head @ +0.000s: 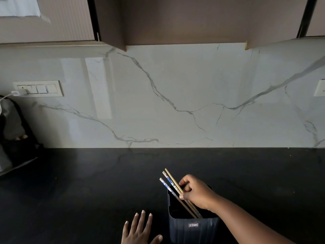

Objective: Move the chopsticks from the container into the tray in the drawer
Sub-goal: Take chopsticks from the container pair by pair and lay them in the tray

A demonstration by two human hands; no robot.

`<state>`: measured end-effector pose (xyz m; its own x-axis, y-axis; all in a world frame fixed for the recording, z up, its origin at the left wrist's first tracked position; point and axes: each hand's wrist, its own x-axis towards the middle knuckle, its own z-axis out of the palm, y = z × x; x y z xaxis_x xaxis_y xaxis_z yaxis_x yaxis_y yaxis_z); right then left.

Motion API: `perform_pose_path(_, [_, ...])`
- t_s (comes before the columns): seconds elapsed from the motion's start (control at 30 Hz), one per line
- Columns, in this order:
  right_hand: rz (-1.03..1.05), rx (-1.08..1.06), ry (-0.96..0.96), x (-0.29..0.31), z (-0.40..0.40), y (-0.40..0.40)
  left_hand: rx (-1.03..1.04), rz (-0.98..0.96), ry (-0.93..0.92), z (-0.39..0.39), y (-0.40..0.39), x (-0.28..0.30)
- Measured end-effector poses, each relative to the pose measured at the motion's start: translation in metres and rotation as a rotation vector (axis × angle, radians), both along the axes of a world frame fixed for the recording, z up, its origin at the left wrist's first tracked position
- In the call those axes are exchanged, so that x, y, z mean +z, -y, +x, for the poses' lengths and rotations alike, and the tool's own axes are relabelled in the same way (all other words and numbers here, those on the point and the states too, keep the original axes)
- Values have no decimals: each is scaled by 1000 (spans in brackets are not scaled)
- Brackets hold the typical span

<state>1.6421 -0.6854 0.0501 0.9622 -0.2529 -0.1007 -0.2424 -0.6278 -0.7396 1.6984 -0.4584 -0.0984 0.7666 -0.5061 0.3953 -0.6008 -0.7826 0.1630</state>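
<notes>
**Grabbing the chopsticks, drawer nowhere in shot yet**

Looks like the pick-up step: the right hand (197, 192) is pinched around the chopsticks (173, 186), whose lower ends sit inside the dark container (192, 228) on the tabletop (79, 182). The left hand (139, 229) rests open and flat just beside it. Next, probably lift them clear.

Two bare hands, the left hand (140, 229) and right hand (197, 191), wear no gloves or rings. The right forearm (246, 221) is unsleeved, fingernails short and unpainted.
</notes>
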Motion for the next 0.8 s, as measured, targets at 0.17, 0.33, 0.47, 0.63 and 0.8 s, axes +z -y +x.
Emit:
perform_pose_path(0.17, [141,-55,214,53,-9,1,58,-38,93,4,1,-15])
perform_pose_path(0.33, [532,-57,399,129,-25,-2,-4,-123,87,-8,4,-14])
perform_pose_path(0.47, [666,14,415,163,-42,-12,-91,-223,366,-6,9,42])
perform_pose_path(0.63, [750,-11,391,167,-53,-23,-493,-210,682,-15,18,175])
perform_pose_path(0.8, [828,-25,379,164,-57,-34,-738,-115,882,-31,22,232])
